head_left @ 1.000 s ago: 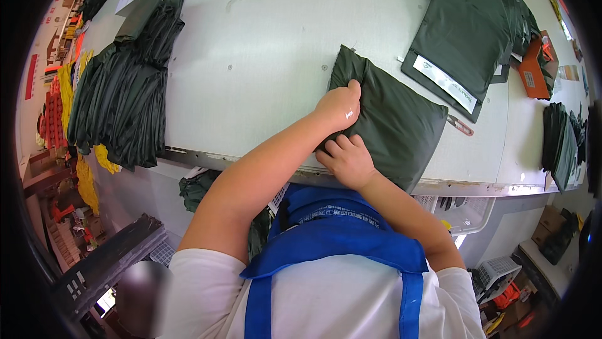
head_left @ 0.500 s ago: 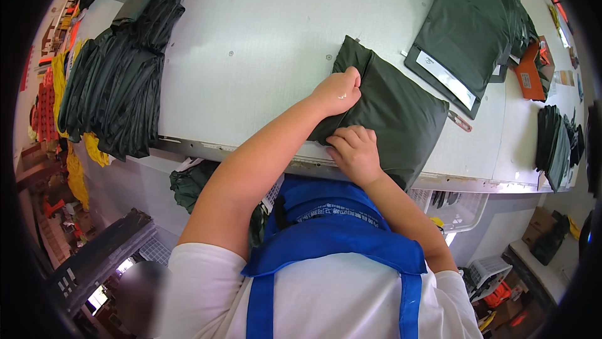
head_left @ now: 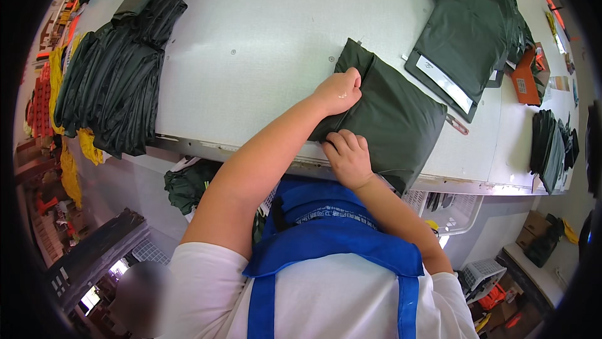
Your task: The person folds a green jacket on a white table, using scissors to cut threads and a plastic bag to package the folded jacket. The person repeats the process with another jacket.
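A folded dark green bundle of smooth, slightly shiny fabric (head_left: 404, 116) lies at a slant near the table's front edge. My left hand (head_left: 340, 91) is closed in a pinch on the fold along its left part, thumb uppermost. Just nearer to me, my right hand (head_left: 348, 158) curls its fingers onto the bundle's near left edge and grips the fabric there. The fabric between the fingertips is mostly hidden. Close to the bundle's right corner lie small reddish thread snips (head_left: 458, 125).
Dark green pieces with a white strip (head_left: 445, 82) lie at the far right, beside an orange box (head_left: 524, 83). A dark green folded stack (head_left: 111, 94) covers the table's left side. Another small stack (head_left: 547, 151) sits far right. White baskets (head_left: 461, 213) stand below the table edge (head_left: 244, 154).
My right hand has shifted slightly left and its fingers have moved a little at the bundle's edge. My left hand keeps its pinch almost in place. The whole view has turned slightly.
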Demonstrator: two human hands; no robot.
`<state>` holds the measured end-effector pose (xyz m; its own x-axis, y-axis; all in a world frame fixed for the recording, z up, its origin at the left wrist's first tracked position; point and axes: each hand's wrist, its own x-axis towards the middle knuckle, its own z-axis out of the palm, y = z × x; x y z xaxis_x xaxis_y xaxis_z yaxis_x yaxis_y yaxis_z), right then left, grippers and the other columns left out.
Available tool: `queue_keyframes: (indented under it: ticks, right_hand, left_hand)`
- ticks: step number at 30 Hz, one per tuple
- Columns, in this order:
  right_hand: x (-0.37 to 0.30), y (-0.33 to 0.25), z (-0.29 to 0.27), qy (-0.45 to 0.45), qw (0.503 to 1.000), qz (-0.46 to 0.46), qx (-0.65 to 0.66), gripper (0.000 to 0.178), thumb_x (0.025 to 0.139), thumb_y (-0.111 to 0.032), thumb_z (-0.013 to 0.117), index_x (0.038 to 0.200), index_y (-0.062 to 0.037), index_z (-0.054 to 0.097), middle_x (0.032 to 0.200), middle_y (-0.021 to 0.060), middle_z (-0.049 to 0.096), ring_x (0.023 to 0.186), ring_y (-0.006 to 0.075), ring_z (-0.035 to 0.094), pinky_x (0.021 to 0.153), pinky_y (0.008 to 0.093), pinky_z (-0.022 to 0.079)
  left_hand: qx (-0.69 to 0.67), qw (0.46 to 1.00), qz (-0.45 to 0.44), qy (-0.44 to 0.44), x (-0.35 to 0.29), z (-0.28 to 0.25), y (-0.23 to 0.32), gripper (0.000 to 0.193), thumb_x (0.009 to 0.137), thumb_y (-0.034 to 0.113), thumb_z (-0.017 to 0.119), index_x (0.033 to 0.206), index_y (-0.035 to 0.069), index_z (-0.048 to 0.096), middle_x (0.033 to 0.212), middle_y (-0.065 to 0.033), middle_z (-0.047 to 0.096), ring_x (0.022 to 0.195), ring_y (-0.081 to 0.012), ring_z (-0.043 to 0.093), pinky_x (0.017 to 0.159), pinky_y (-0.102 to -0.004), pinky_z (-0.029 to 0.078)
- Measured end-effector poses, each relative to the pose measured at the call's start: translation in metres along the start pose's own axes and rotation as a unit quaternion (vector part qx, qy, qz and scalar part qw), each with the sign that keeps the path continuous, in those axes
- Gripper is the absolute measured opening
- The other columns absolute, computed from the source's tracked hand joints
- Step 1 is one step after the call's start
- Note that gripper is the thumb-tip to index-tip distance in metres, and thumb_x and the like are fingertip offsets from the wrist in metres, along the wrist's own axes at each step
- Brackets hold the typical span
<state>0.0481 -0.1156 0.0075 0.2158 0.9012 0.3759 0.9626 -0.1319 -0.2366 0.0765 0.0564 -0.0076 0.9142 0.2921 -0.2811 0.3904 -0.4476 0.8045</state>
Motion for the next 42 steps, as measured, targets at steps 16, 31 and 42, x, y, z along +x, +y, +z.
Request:
queue_keyframes:
  ticks: [16,31,42]
  right_hand:
    - [0.000,-0.002,-0.002,-0.012,0.997,0.062,0.040,0.013,0.073,-0.017,0.066,0.085,-0.0149,0.062,0.088,-0.0021,0.060,0.093,0.0199,0.054,0.075,0.0353,0.037]
    - [0.049,0.033,-0.030,0.008,0.996,0.061,0.064,0.014,0.078,-0.012,0.066,0.085,-0.0069,0.055,0.089,0.0042,0.059,0.101,0.0233,0.055,0.085,0.0389,0.037]
    - [0.051,0.033,-0.025,-0.013,0.993,0.048,0.103,0.014,0.079,-0.011,0.065,0.086,-0.0054,0.054,0.087,0.0076,0.059,0.099,0.0280,0.056,0.085,0.0419,0.037]
  left_hand:
    - [-0.015,0.999,0.035,0.023,-0.004,-0.001,-0.008,0.012,0.084,0.011,0.053,0.091,0.004,0.047,0.071,-0.0157,0.061,0.067,-0.0344,0.058,0.061,-0.0434,0.044]
    - [-0.140,0.927,0.132,0.322,-0.081,0.003,0.003,0.013,0.087,0.010,0.061,0.096,0.004,0.054,0.077,-0.0116,0.061,0.067,-0.0297,0.058,0.062,-0.0367,0.046]
    - [0.080,0.957,0.108,0.258,-0.116,0.019,0.006,0.012,0.077,0.009,0.068,0.077,0.003,0.058,0.072,-0.0122,0.059,0.069,-0.0313,0.057,0.061,-0.0409,0.045]
